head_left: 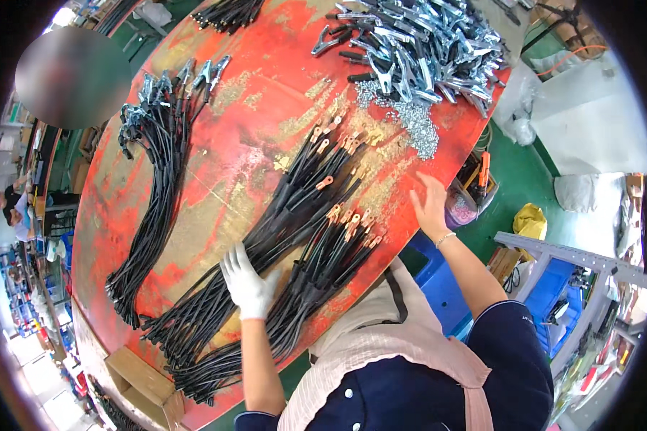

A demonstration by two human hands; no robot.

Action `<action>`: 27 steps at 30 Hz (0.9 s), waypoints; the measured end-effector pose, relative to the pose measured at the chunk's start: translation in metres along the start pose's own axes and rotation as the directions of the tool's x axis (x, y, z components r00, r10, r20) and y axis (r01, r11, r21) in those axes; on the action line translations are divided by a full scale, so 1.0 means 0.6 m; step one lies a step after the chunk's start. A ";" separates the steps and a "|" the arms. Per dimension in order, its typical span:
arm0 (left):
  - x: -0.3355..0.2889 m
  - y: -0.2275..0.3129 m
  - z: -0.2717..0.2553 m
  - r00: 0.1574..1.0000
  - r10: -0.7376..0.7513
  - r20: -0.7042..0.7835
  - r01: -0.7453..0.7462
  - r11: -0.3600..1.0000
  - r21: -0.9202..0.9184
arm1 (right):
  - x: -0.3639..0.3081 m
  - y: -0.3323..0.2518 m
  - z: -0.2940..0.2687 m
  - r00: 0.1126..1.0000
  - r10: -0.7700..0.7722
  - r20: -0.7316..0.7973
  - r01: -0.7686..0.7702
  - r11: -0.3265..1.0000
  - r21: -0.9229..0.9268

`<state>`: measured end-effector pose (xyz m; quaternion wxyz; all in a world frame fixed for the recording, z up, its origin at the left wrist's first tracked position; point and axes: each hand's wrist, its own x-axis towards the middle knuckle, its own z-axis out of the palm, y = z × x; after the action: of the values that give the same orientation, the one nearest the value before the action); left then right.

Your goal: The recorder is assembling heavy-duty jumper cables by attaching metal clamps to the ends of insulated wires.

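My left hand (249, 284), in a white glove, lies with its fingers stretched out over a bundle of black cables (216, 280). Copper ring lugs (325, 182) tip the far ends of these cables. A second lugged bundle (310, 287) lies just right of the glove, nearer the table's edge. My bare right hand (431, 207), a bracelet at its wrist, is at the right edge of the red table (226, 154). Its fingers are apart and nothing shows in them. Beyond it is a heap of small metal parts (418, 129), below a large pile of metal clamps (424, 50).
Another cable bundle (158, 194), with clamps on its far ends, lies at the left. More cables (230, 14) lie at the far edge. A blue stool (438, 287) and a grey metal frame (575, 255) stand on my right. A cardboard box (140, 377) is at lower left.
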<state>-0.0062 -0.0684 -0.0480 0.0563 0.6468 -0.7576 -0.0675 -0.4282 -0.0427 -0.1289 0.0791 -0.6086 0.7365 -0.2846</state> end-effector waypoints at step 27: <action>0.189 0.056 0.048 0.922 0.053 0.383 -0.041 0.998 -0.040 | 0.027 0.050 0.066 0.938 -0.102 0.332 0.104 0.995 0.010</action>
<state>-0.0615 -0.1742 -0.0706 -0.0814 0.6018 -0.7681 -0.2032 -0.4393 -0.0678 -0.1733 0.1848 -0.6857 0.6808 -0.1791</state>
